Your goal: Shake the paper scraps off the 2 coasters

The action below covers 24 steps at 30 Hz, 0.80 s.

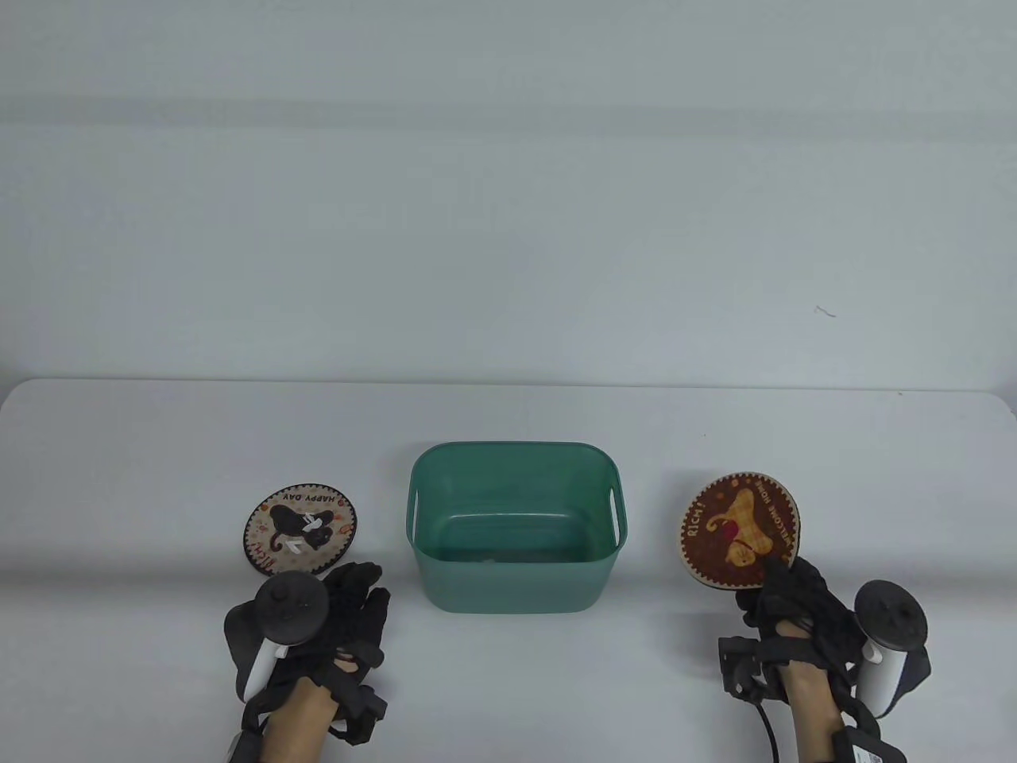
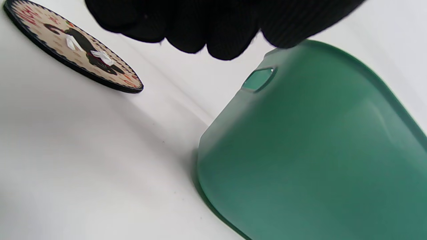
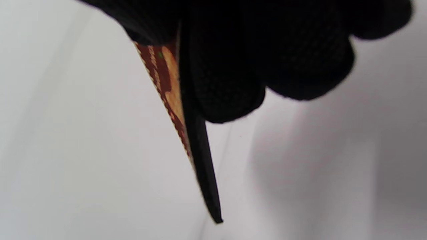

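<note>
A round cat coaster [image 1: 299,528] [image 2: 75,51] lies flat on the table left of the green bin, with white paper scraps [image 2: 101,57] on its picture. My left hand [image 1: 353,604] hovers just in front of it, fingers loosely bent and holding nothing. My right hand [image 1: 783,584] pinches the near edge of a brown coaster [image 1: 740,531] [image 3: 173,96] and holds it tilted, off the table, right of the bin. No scraps show on that coaster. Its black edge points down in the right wrist view.
A green plastic bin [image 1: 515,526] [image 2: 310,150] with handle slots stands between the two coasters; a few pale bits lie on its floor. The white table [image 1: 143,445] ends at a far edge against a pale wall.
</note>
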Tool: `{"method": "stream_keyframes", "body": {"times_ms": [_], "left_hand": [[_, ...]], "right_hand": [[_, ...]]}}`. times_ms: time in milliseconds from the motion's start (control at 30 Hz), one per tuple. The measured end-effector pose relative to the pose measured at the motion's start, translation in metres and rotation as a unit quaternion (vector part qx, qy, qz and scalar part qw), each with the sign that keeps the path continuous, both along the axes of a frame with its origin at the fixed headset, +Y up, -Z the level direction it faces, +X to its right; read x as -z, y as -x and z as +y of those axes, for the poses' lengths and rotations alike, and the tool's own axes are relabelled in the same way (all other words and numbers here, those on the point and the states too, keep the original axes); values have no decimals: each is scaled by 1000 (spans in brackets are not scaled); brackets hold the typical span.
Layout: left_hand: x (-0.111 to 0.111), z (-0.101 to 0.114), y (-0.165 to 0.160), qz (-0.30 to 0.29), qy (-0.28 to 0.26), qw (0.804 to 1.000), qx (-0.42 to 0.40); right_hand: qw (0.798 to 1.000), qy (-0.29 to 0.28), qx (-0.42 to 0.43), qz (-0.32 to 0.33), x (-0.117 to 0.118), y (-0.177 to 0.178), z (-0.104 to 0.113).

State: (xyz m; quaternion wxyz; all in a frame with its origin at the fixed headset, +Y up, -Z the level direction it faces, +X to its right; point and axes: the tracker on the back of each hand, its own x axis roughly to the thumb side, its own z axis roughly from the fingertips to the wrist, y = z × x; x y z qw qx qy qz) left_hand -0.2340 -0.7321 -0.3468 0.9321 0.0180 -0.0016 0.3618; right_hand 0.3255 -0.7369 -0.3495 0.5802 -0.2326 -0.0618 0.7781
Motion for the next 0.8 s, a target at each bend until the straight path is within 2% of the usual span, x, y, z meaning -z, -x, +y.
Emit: {"method": "stream_keyframes", "body": {"times_ms": [333,467,800], "left_hand": [[1,-6,-6,-15,18,1000,9],[3,-10,-7,-18,29,999,14],[3,-12,-6,-15,41,999,18]], "right_hand": [[991,112,-19,70,5,1,-25],[979,173,-73,83,6,2,-34],[945,254,-188,85,6,1,-38]]}}
